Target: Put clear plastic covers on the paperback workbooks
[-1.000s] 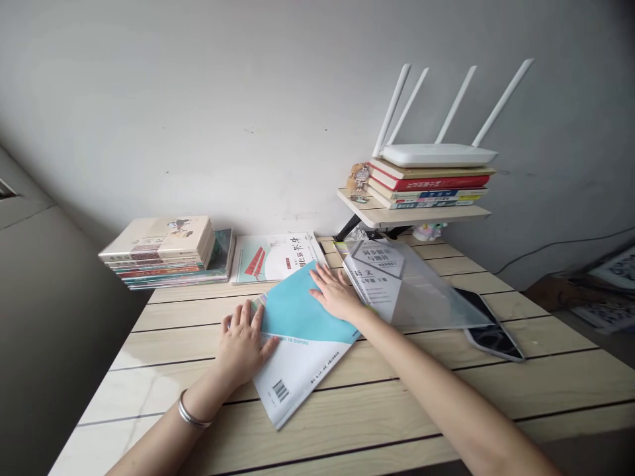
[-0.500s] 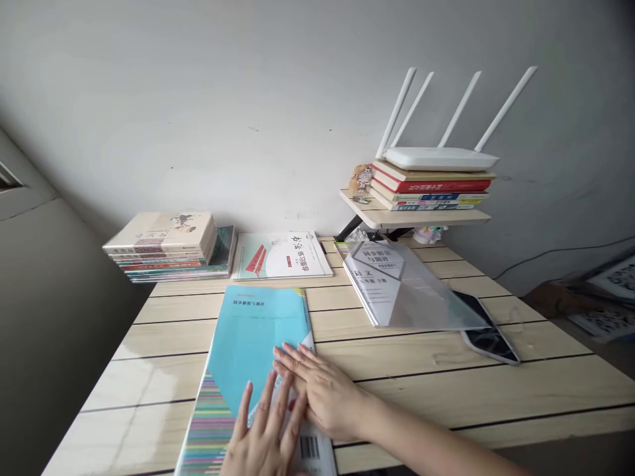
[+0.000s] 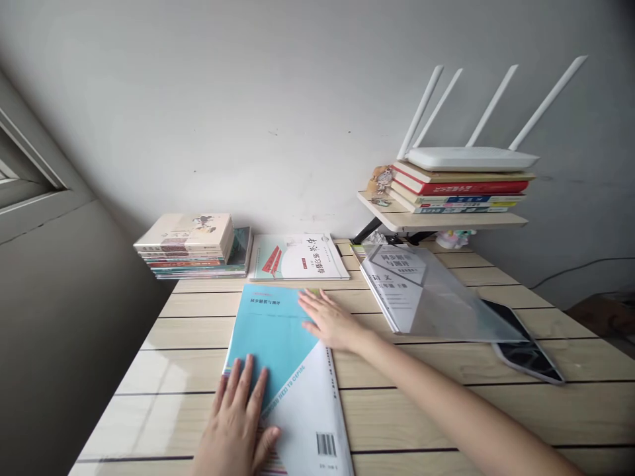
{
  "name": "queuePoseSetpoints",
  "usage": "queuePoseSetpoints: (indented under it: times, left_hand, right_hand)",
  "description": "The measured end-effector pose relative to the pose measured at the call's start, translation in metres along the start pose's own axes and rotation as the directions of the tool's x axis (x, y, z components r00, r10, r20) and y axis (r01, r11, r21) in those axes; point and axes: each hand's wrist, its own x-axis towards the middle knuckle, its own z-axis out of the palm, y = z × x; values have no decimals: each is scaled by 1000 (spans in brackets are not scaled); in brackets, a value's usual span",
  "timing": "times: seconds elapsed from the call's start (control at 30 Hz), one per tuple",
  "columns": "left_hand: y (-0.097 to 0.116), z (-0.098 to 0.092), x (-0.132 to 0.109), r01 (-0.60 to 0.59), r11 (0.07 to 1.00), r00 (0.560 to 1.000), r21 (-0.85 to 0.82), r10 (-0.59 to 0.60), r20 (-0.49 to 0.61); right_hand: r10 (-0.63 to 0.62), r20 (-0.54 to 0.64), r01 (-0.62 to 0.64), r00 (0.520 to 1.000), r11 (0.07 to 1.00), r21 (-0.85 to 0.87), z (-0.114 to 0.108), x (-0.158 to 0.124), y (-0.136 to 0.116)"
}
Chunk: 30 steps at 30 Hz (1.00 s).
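Note:
A blue and white workbook [image 3: 278,344] lies flat on the wooden desk [image 3: 426,403], back cover up, its barcode near me. My left hand [image 3: 238,420] rests flat on its near left part, fingers stretched out. My right hand [image 3: 330,322] lies open on the book's far right edge, fingers spread and pointing left.
A stack of books [image 3: 191,244] sits at the back left, a green and white booklet [image 3: 297,256] beside it. A grey booklet under a clear plastic sheet [image 3: 421,291] lies at the right, over a dark tablet [image 3: 526,347]. A small shelf [image 3: 441,221] carries books and a white router [image 3: 471,157].
The workbook was turned from slanted to straight in front of me. My right hand slid from the near part up to the far right edge; my left hand shifted left onto the near corner.

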Motion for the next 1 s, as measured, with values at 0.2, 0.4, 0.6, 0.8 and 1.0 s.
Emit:
queuePoseSetpoints:
  times: [0.2,0.4,0.6,0.8,1.0]
  left_hand:
    - [-4,7,-14,87,996,995,-17,-88,-50]
    - [3,-1,-11,151,988,988,-25,-150,31]
    - [2,-1,-13,174,982,984,-70,-172,44]
    - [0,0,-14,162,979,986,-123,-158,45]
    - [1,2,-18,216,942,975,-255,-195,106]
  right_hand:
    - [-444,65,427,894,886,183,21,35,-82]
    - [-312,73,304,947,947,105,31,110,-57]
    - [-191,53,184,980,975,123,27,115,-59]
    - [-415,53,394,908,892,222,32,9,-84]
    - [23,29,-27,999,989,145,17,-5,-1]
